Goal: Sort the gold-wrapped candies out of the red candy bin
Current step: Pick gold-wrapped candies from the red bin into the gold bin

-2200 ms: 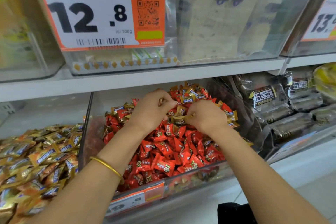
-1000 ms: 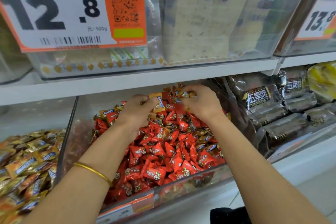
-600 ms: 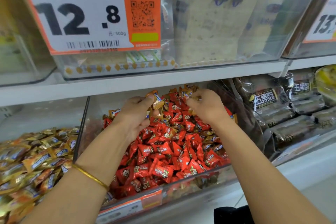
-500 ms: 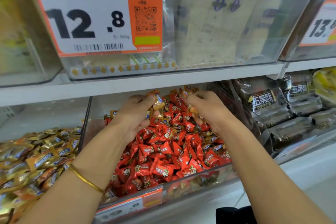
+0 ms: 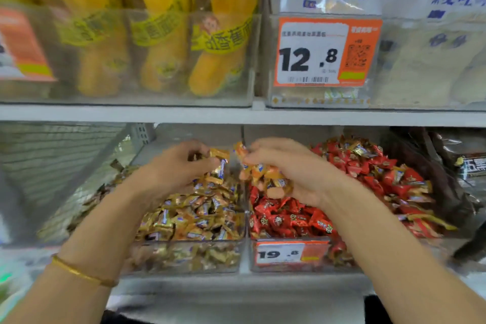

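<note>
Gold-wrapped candies (image 5: 220, 159): left hand (image 5: 176, 167) (right hand (image 5: 295, 173))

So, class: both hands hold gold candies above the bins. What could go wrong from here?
The right hand grips a loose bunch of gold candies above the red bin, near its left edge; some may fall among the red ones. The left hand has a candy sticking out past its fingers; it could slip.
</note>
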The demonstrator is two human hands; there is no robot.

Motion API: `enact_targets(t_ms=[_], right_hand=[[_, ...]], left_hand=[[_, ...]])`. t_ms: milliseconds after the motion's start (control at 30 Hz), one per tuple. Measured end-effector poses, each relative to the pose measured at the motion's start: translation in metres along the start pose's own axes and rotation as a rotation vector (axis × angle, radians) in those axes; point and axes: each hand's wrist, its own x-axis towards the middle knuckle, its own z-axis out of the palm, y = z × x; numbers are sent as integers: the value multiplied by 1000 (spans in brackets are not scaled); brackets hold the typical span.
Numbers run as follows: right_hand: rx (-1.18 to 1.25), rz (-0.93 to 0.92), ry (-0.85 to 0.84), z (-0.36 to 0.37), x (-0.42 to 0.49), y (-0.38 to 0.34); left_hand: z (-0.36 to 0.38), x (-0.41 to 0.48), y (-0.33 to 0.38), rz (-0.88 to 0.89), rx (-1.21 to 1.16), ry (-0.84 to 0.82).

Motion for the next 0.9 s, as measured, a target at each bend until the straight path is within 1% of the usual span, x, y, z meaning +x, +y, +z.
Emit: enact_targets(t_ms=[33,100,167,233,267,367,467,567,667,733,800,833,900], right_hand=[[-110,-17,24,19,11,-3],[-311,-38,70,51,33,-8],[-477,3,33,73,50,-11],[-463,109,-20,78,59,-11],[-415,121,-21,77,58,-11],[-329,66,36,64,42,-12],[-221,-18,137,36,9,-6],[-135,-55,291,-3,-33,3],[-224,7,470,-56,-73,9],[-303,54,624,-94,-98,12],[-428,100,752,-129,-119,17],[-501,130,786,-143,-126,21],[-697,198,788,-164,-132,28]], left_hand=[[-9,-3,-9,-4,-8,59],[-18,-7,-20,44,-38,171],[-24,-8,-27,97,-34,232],[-29,-6,-33,85,-24,206],[-31,-6,-34,72,-25,174],[-33,-5,-33,108,-10,137],[-17,-3,-22,223,-13,128],[20,1,3,350,-58,34],[68,5,40,527,-93,-63],[103,9,59,588,-88,-159],[139,16,69,622,7,-254],[156,21,72,640,71,-293],[188,33,77,688,227,-357]])
